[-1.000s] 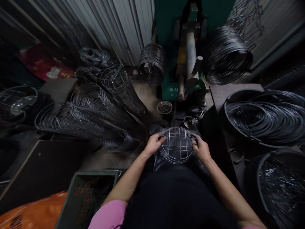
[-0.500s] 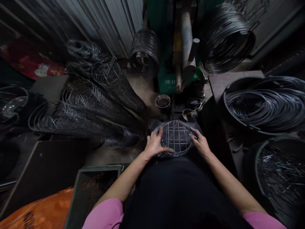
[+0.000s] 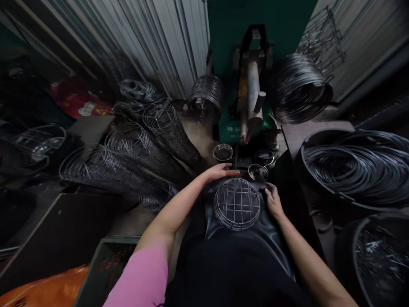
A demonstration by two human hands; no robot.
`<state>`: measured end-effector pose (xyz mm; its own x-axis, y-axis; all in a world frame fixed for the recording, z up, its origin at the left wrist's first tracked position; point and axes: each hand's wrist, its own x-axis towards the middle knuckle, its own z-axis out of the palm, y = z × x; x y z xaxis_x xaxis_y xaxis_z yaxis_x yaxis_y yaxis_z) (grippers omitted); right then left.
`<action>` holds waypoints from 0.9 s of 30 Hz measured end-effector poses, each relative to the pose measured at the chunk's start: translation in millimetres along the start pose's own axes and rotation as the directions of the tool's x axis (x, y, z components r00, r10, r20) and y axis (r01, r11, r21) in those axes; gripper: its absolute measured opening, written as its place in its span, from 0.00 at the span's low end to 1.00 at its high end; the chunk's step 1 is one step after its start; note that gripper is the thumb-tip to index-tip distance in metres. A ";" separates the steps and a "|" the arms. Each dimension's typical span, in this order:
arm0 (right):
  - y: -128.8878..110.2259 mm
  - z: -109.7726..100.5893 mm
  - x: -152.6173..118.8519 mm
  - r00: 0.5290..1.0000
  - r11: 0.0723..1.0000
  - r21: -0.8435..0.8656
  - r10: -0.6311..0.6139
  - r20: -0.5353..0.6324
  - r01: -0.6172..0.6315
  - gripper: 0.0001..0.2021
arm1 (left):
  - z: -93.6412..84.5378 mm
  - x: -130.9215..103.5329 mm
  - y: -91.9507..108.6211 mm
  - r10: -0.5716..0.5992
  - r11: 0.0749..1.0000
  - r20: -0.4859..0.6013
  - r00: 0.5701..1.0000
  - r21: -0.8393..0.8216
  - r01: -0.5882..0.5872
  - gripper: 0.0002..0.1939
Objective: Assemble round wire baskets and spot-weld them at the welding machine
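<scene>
A stack of round wire grids (image 3: 237,204) lies on the dark apron over my lap, crossed bars on top and several rings showing at its lower edge. Just beyond its far edge is my left hand (image 3: 220,171), fingers stretched out to the right, apart from the grids. My right hand (image 3: 272,199) is beside the stack on the right, not touching it. Its fingers are curled together near a small dark patch, and what they hold, if anything, I cannot make out. Small round metal bowls (image 3: 258,172) sit just past my hands, below a green machine with a metal arm (image 3: 253,85).
Rolled wire coils (image 3: 128,157) lean at the left. A tub of wire rings (image 3: 351,170) stands on the right, with a bin of short wire pieces (image 3: 380,251) nearer me. A green crate (image 3: 96,260) and an orange sack (image 3: 47,285) are at the lower left.
Both hands have let go of the wire grids, which now rest on my lap. My left hand has moved forward beyond them; my right has drawn off to the side. The view has tilted upward.
</scene>
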<state>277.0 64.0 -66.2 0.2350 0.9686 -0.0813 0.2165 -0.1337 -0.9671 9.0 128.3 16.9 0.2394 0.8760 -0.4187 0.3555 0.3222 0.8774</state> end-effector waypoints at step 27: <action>-32.1 -22.5 -6.1 0.977 0.972 0.230 0.003 -0.215 0.047 0.13 | -11.6 -82.5 55.0 0.723 0.658 -0.194 0.663 0.484 -0.576 0.35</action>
<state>290.0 57.7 -29.3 0.4341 0.9003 -0.0305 0.0041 -0.0358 -0.9993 -1.7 77.8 102.4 0.2405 0.8834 0.4021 0.5338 -0.4664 0.7054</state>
